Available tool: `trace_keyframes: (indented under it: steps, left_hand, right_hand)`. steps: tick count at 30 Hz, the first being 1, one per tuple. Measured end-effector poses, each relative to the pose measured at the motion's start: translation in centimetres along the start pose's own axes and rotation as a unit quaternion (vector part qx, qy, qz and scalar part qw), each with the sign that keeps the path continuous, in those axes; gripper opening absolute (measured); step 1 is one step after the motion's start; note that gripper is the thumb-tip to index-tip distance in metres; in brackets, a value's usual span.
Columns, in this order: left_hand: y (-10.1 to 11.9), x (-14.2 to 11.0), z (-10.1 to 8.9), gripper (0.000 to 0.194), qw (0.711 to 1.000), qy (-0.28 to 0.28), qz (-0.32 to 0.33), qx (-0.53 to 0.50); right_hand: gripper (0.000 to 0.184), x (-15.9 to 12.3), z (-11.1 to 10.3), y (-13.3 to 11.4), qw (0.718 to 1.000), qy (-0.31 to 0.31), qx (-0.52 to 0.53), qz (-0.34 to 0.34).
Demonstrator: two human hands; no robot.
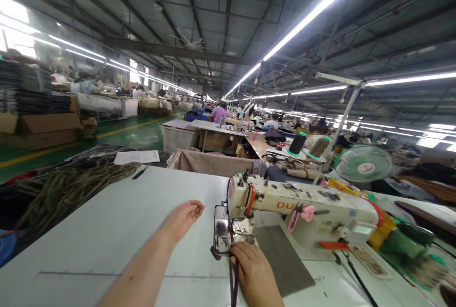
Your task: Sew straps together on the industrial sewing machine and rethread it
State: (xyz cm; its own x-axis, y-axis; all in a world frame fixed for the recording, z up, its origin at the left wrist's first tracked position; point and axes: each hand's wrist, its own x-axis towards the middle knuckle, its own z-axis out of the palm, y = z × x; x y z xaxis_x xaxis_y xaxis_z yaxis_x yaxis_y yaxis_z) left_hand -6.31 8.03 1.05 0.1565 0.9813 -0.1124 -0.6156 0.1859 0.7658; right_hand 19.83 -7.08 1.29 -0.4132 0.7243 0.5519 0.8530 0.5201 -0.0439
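Note:
My right hand [255,271] rests at the front of a white sewing machine [306,207], its fingers closed on a narrow dark purple strip [235,285]. This strip runs from the table's near edge up beneath the needle area. Beside the fingertips are the metal presser and plate parts [242,227]. To the left, my left hand [185,219] hovers over the white tabletop [142,231], apart from the machine. Its fingers are loosely bent, and nothing shows in them. A shiny metal guard [221,221] stands between that hand and the needle area.
Olive cords [81,188] lie heaped along the table's left side, near a white paper [137,156]. A grey-brown sheet [281,255] lies under the machine arm. Thread cones [297,143] and a green fan [363,163] stand behind. A phone [370,262] lies at right.

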Motion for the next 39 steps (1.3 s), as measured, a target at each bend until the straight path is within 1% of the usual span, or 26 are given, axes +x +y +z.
trace_keyframes:
  steps: [5,11,17,29,39]
  left_hand:
    - [0.5,-0.3,0.2,0.026,0.999,0.014,-0.020,-0.022]
    - [1.0,-0.6,0.3,0.025,0.999,0.027,-0.033,-0.032]
    - [1.1,-0.3,0.0,0.021,0.998,0.033,-0.046,-0.031]
    - [1.1,-0.1,-0.3,0.016,0.998,0.017,-0.047,-0.026]
    - [1.1,0.2,-0.4,0.015,0.998,0.021,-0.051,-0.031]
  right_hand:
    - [0.025,0.2,-0.4,-0.5,1.000,0.005,0.023,0.012]
    - [0.024,0.3,-0.5,-0.7,0.999,0.009,0.036,0.019]
    - [0.027,0.3,-0.5,-0.6,0.999,-0.005,0.040,0.021]
    - [0.029,0.1,0.0,-0.4,0.999,-0.003,0.034,0.023]
    - [0.030,0.0,0.4,0.0,1.000,-0.009,0.021,0.009]
